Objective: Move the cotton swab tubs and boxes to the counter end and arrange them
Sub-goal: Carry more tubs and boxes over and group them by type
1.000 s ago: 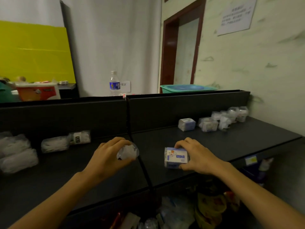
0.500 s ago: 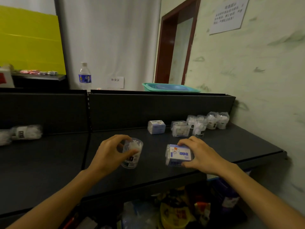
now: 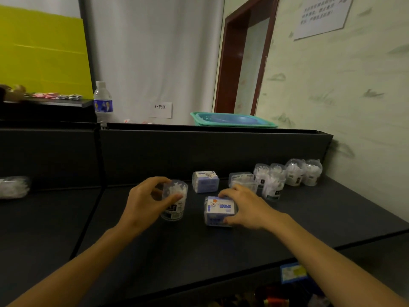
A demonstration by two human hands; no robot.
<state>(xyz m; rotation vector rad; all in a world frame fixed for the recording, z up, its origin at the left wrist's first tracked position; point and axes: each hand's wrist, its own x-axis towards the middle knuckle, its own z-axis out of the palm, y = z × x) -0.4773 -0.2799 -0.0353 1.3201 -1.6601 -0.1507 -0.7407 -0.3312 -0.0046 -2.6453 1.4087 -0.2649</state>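
Note:
My left hand [image 3: 147, 202] grips a clear round cotton swab tub [image 3: 175, 201] that stands upright on the dark counter [image 3: 332, 209]. My right hand [image 3: 247, 207] holds a blue and white swab box [image 3: 219, 210] just to the tub's right. Behind them lies a second blue and white box [image 3: 205, 181], then a clear square box [image 3: 242, 180]. Several clear swab tubs [image 3: 287, 176] cluster at the counter's far right end by the wall.
A dark back panel [image 3: 210, 149] runs behind the counter. On top of it are a water bottle [image 3: 103, 103] and a teal basket [image 3: 232, 120]. A clear wrapped pack [image 3: 13, 187] lies at the far left. Goods fill the shelf below.
Both hands have carried the tub and the box to the right along the counter, toward the cluster at the end. The tub now stands upright on the surface.

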